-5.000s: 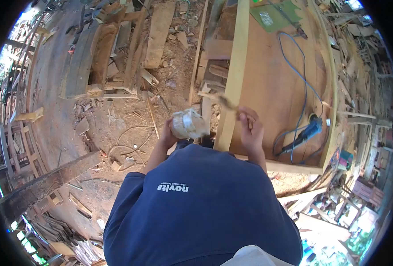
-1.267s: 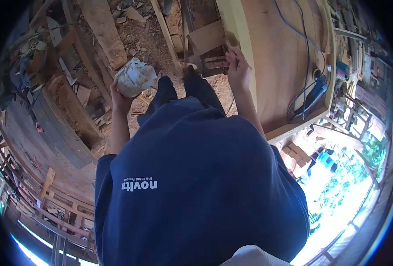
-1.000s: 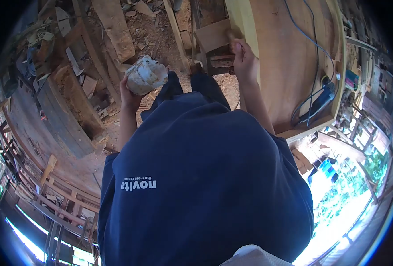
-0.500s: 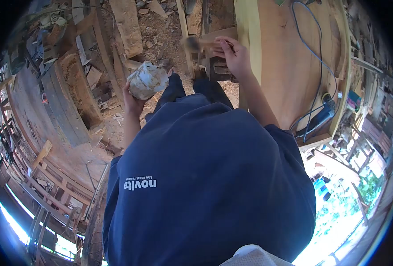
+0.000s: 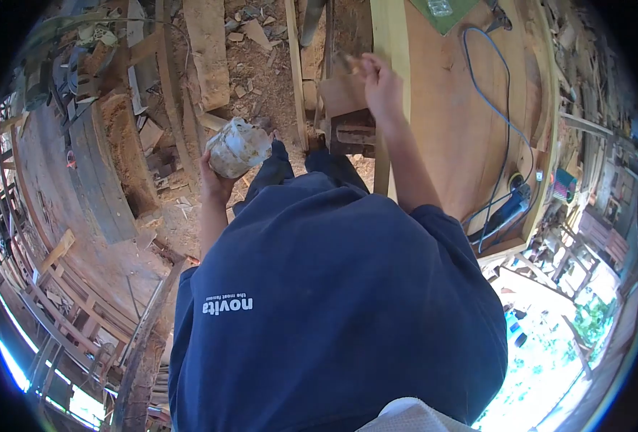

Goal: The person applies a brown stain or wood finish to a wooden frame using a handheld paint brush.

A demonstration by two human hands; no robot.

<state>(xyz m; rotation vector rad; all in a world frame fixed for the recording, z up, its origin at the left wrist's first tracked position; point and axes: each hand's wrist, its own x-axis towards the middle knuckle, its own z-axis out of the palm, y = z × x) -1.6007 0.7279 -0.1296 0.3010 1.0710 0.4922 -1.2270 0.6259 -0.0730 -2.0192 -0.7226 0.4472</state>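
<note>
Over a workshop floor (image 5: pixel 261 86) strewn with sawdust and offcuts, a smeared white tub (image 5: pixel 238 147) sits upper left of centre, clasped from below by the left hand (image 5: pixel 215 183), while the right hand (image 5: pixel 381 85), top centre, pinches a blurred brush (image 5: pixel 344 63) beside the pale rail (image 5: pixel 386 32) of a plywood panel (image 5: pixel 456 108).

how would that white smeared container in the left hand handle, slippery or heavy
The container looks crusted with white residue, so probably grippy or tacky rather than slick. The left hand cradles it alone from below, so likely light. It seems roundish, so it might roll if laid sideways.
</note>
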